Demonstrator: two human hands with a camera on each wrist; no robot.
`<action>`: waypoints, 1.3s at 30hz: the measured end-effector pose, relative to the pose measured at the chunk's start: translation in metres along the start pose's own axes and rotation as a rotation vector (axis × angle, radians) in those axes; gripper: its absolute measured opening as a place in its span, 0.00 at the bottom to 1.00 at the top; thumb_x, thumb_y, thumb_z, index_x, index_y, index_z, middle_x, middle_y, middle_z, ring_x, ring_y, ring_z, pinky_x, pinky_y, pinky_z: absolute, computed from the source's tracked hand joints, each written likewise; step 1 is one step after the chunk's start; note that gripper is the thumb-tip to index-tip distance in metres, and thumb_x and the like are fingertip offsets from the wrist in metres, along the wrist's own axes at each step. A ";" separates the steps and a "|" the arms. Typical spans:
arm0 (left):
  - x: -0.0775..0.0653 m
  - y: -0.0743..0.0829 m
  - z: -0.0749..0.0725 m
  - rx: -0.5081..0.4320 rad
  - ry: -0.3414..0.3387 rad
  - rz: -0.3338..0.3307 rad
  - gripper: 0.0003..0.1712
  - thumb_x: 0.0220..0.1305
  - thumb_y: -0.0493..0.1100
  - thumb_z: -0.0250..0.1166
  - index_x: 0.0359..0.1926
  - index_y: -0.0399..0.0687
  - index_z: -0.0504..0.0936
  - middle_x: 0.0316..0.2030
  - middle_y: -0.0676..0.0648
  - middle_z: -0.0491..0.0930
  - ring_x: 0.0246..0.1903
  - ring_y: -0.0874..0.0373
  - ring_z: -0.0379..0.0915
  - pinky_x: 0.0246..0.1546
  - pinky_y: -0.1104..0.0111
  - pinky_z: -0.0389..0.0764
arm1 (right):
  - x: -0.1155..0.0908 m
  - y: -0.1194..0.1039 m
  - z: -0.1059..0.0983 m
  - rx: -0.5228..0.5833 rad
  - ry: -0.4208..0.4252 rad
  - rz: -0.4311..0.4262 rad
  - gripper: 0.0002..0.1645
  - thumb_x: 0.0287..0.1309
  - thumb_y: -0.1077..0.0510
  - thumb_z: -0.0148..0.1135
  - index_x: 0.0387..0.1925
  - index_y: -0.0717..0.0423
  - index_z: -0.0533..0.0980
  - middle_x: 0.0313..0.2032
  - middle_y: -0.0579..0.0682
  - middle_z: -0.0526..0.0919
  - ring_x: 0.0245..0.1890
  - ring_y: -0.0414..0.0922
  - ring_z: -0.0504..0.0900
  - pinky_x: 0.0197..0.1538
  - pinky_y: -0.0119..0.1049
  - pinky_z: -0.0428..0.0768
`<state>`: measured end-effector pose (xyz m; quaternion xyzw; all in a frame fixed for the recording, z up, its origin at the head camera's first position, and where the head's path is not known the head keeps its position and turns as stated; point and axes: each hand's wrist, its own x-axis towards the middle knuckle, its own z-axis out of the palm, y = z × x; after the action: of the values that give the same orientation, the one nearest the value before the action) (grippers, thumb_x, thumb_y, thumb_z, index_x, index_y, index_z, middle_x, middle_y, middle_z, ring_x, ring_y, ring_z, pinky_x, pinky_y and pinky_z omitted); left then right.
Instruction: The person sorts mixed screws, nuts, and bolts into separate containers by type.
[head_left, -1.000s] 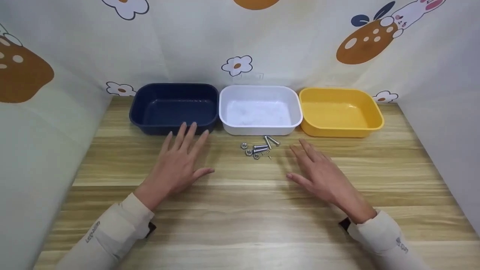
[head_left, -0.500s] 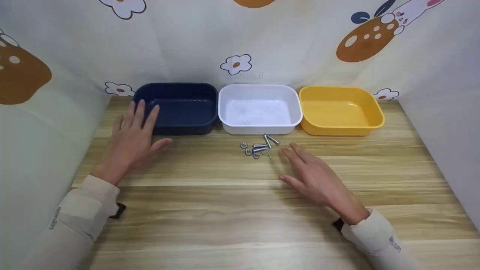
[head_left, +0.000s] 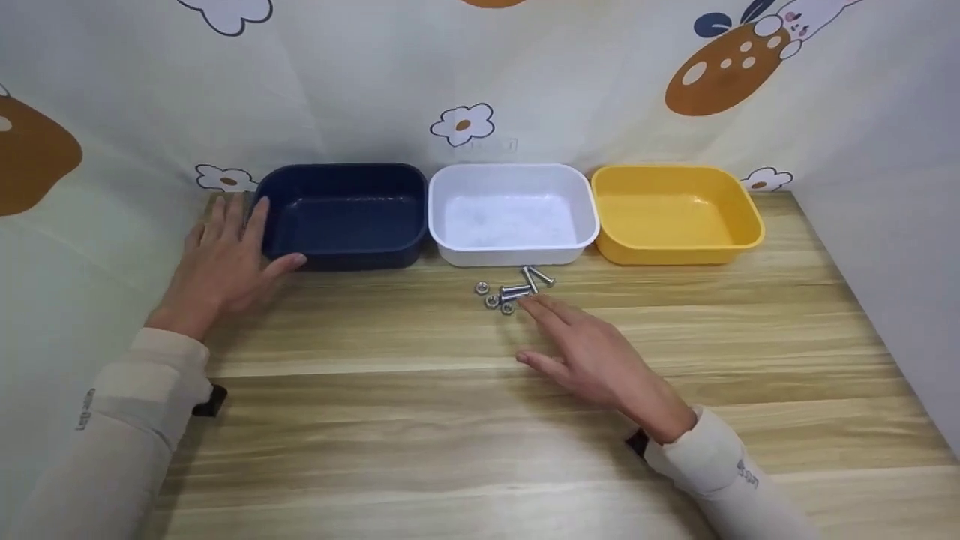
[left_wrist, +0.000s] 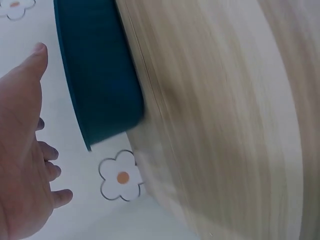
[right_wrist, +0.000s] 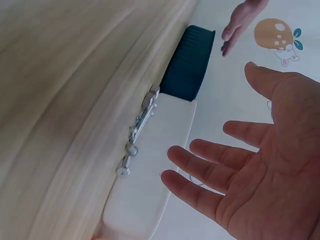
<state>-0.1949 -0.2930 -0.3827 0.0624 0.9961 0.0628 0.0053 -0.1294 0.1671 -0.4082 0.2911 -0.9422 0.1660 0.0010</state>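
My left hand (head_left: 225,262) is spread at the left end of the dark blue bin (head_left: 341,259); in the left wrist view the hand (left_wrist: 22,150) holds nothing, and a gap shows between it and the bin (left_wrist: 100,75). With fingers extended, my right hand (head_left: 596,352) hovers at the lower right of a small group of metal hardware. Several bolts (head_left: 529,279) and nuts (head_left: 482,287) lie there on the wooden table, and the fingertips partly cover the group. From the right wrist, the palm of the right hand (right_wrist: 270,175) looks bare.
A white bin (head_left: 514,256) stands in the middle of the row, and a yellow bin (head_left: 679,255) on the right. Behind them hangs a patterned cloth (head_left: 375,82). Pale side walls (head_left: 892,187) bound the wood-grain table (head_left: 420,435).
My left hand has moved left, from in front of the blue bin to its left end. My right hand has shifted left over the edge of the hardware. The view has shifted slightly.
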 end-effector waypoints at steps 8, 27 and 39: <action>0.008 -0.013 0.005 -0.034 -0.014 -0.022 0.57 0.66 0.77 0.38 0.77 0.41 0.34 0.75 0.30 0.30 0.74 0.35 0.21 0.65 0.32 0.40 | 0.005 -0.013 0.009 0.021 -0.006 -0.009 0.42 0.64 0.30 0.49 0.73 0.42 0.60 0.63 0.50 0.75 0.60 0.49 0.76 0.60 0.48 0.76; 0.023 -0.028 0.013 -0.099 -0.130 -0.051 0.62 0.64 0.78 0.39 0.75 0.36 0.28 0.74 0.29 0.26 0.72 0.31 0.21 0.63 0.30 0.37 | 0.030 -0.006 0.010 1.026 -0.200 0.360 0.34 0.63 0.53 0.64 0.68 0.51 0.67 0.37 0.62 0.87 0.29 0.48 0.87 0.37 0.46 0.86; 0.027 -0.029 0.015 -0.124 -0.200 -0.063 0.59 0.64 0.78 0.36 0.76 0.40 0.28 0.72 0.24 0.30 0.72 0.29 0.26 0.64 0.31 0.34 | 0.041 0.018 0.020 1.307 -0.196 0.537 0.30 0.66 0.58 0.59 0.68 0.51 0.67 0.29 0.56 0.86 0.22 0.44 0.85 0.32 0.41 0.86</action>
<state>-0.2247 -0.3167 -0.4009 0.0365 0.9862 0.1177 0.1106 -0.1710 0.1521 -0.4290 0.0036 -0.6849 0.6643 -0.2992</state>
